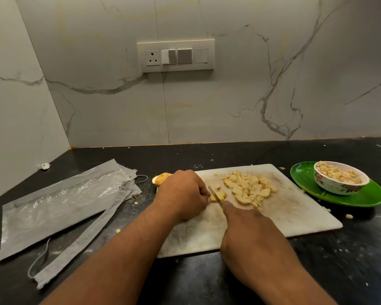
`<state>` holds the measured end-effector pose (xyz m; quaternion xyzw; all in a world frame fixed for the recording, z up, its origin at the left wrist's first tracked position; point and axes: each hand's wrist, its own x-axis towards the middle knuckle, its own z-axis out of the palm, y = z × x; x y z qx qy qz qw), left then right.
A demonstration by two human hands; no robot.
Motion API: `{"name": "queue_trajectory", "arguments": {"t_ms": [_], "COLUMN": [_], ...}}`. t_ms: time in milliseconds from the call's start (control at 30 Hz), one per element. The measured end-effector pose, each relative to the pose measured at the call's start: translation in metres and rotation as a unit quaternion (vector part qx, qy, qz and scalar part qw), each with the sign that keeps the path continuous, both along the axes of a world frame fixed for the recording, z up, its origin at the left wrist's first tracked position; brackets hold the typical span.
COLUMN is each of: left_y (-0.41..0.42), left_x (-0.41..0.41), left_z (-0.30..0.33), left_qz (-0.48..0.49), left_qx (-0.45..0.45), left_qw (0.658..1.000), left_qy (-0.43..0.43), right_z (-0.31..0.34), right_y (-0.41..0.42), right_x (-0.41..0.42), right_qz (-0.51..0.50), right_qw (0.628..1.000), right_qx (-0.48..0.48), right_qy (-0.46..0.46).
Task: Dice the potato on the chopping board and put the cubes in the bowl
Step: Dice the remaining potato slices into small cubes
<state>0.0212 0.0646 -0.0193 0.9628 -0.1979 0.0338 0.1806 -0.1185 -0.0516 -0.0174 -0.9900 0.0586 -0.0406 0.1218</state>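
A white chopping board (295, 208) lies on the dark counter. A heap of diced potato cubes (249, 187) covers its far middle. My left hand (183, 192) holds a small potato piece (219, 195) down at the board's left side, fingers curled over it. My right hand (249, 227) grips a knife (215, 194), its blade set against that piece. Another potato chunk (161, 178) lies behind my left hand, off the board's left edge. At the right, a floral bowl (339, 186) holds potato cubes.
The bowl sits on a green plate (365, 197) right of the board. Grey bags with clear plastic (59, 203) lie at the left. Stray cubes (349, 216) dot the counter. A marble wall with a switch panel (176, 55) stands behind.
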Motion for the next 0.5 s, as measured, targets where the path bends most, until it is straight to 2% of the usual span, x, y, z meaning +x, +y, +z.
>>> {"name": "queue_trajectory", "arguments": {"t_ms": [267,333,500], "left_y": [0.002,0.004,0.004], "left_x": [0.009,0.010,0.007], "left_z": [-0.002,-0.003,-0.003], "left_qz": [-0.004,0.002,0.018], "left_qx": [-0.027,-0.043,-0.056], "left_qw": [0.999,0.999,0.998], "left_qy": [0.021,0.024,0.030], "right_z": [0.021,0.027,0.012], "right_y": [-0.012,-0.011,-0.001], "right_x": [-0.031,-0.032,-0.009], "right_qz": [-0.015,-0.008,0.000], "right_qw": [0.986,0.990,1.000], "right_qx": [0.012,0.001,0.007], "right_qy": [0.166,0.139,0.006]}}
